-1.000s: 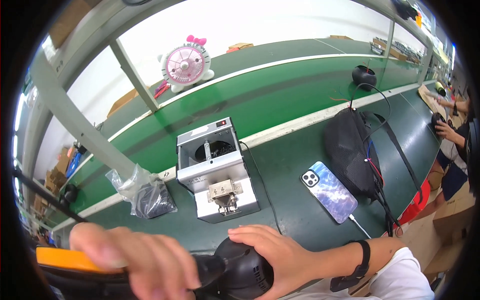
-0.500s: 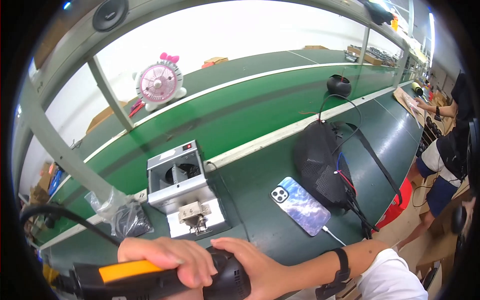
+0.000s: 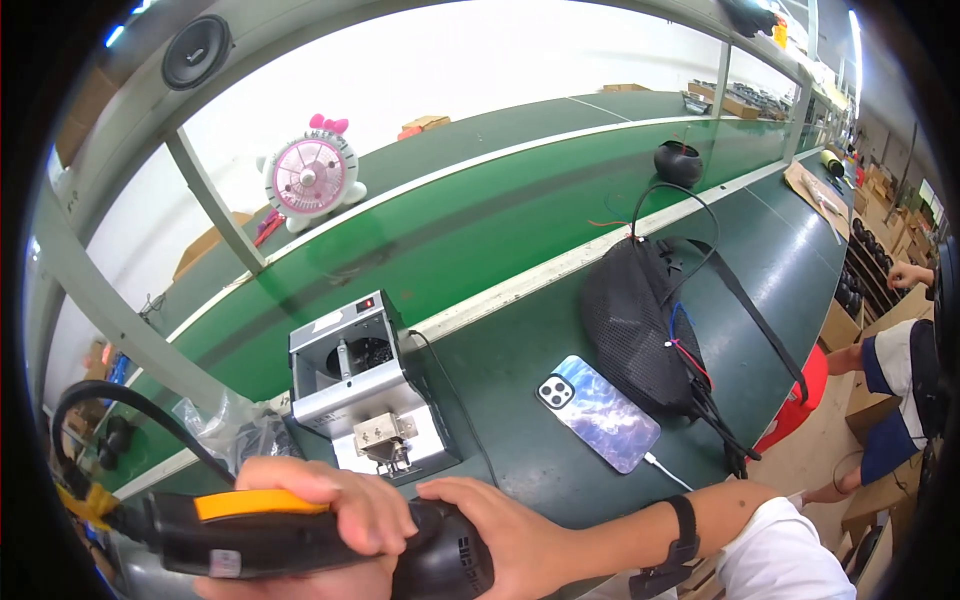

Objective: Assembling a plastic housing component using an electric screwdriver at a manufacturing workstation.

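Observation:
Both my hands grip a black corded power tool [image 3: 270, 548] with an orange strip along its top and vent slots at its right end. My left hand [image 3: 345, 510] wraps the body beside the orange strip. My right hand [image 3: 510, 535] closes round the vented end, and a dark band circles that wrist. A thick black cord [image 3: 130, 390] loops up from the tool's left side. Just beyond my hands stands a silver machine [image 3: 375, 385] with an open-topped housing and a metal block in front. The tool's underside is out of view, so its exact kind is unclear.
A patterned phone [image 3: 605, 415] on a white cable lies right of the machine, beside a black mesh bag [image 3: 640, 325] with loose wires. A clear plastic bag [image 3: 240, 430] sits left. Behind runs a green belt [image 3: 520, 210]; a pink-white fan [image 3: 310, 178] stands beyond. A co-worker [image 3: 900, 380] stands right.
The tool has rolled slightly in my hands, showing a pale label on its side. The co-worker's hand has moved off the brown sheet on the bench. My view has shifted slightly.

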`<state>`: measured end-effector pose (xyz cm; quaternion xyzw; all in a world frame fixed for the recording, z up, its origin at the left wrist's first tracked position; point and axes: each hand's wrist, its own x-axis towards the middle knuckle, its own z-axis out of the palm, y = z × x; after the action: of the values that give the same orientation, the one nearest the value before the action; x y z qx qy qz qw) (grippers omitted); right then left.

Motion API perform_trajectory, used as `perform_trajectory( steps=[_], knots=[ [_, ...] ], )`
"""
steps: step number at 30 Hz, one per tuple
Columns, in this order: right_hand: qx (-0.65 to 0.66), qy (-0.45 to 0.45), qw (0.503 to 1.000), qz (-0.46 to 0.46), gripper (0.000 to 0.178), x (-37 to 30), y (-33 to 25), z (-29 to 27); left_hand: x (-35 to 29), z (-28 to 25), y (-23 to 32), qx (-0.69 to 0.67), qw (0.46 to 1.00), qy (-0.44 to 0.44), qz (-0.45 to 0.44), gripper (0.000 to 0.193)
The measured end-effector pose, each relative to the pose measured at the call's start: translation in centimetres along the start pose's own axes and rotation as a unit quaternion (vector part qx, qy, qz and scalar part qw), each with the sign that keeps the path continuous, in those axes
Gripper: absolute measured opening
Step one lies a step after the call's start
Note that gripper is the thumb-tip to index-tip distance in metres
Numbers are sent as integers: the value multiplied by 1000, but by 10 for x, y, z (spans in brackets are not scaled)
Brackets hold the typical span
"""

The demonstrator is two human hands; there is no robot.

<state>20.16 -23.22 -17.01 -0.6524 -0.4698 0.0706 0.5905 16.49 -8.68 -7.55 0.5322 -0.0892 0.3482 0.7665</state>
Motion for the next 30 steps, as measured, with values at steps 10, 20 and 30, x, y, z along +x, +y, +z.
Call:
perform_trajectory(
  steps=[10,20,30],
  knots=[
    [-3,2,995,-95,85,-3,-2,10,43,-54,5,-5,996,-3,90,90],
    [-19,-141,980,-140,98,5,-11,0,46,-56,-19,48,996,59,40,104],
    [-36,-126,977,-169,97,8,-8,3,50,-60,-26,40,998,27,32,102]
  ],
)
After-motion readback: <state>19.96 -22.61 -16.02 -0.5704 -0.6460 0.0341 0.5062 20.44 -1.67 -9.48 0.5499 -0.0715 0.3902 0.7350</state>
